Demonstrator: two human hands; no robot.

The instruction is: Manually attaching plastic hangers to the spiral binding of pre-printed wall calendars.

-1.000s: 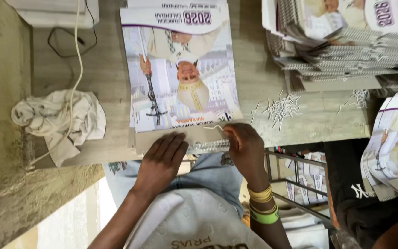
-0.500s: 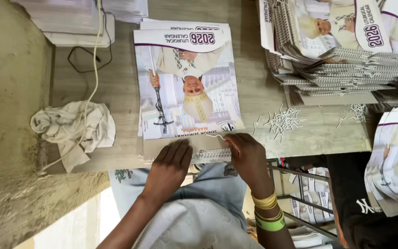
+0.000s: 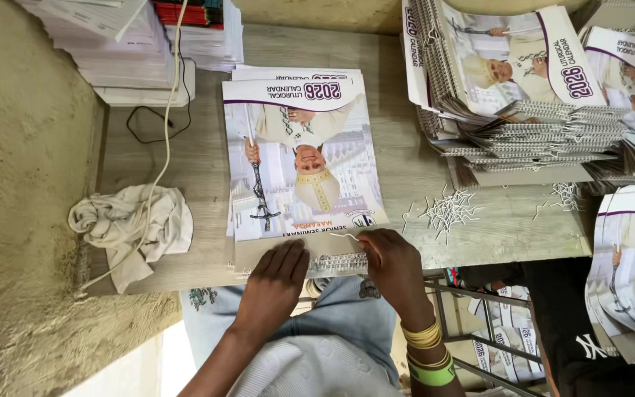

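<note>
Seen from above, a wooden table runs across the view, with a rough plaster wall along its left side. Near the left edge of the table lies a crumpled white cloth, and a white cord passes over it and runs up toward stacks of paper at the top left. In the middle lies a wall calendar, its cover picture upside down to the viewer, resting on a few more of the same kind. Its near edge carries a silver wire spiral binding at the table's rim. The person's left hand comes up from the bottom of the view, palm down and fingers spread flat, pressing on the calendar's near edge just left of the binding. The right hand lies just beside it, knuckles up, fingers curled and pinching at the wire binding; a thin wire hanger piece sits at its fingertips. The right wrist wears gold and green bangles. Further right, loose wire pieces lie scattered on the table. At the top right stands a tall, fanned pile of bound calendars. At the far right edge, more calendars hang over the lap of another person, of whom only dark trousers show.
</note>
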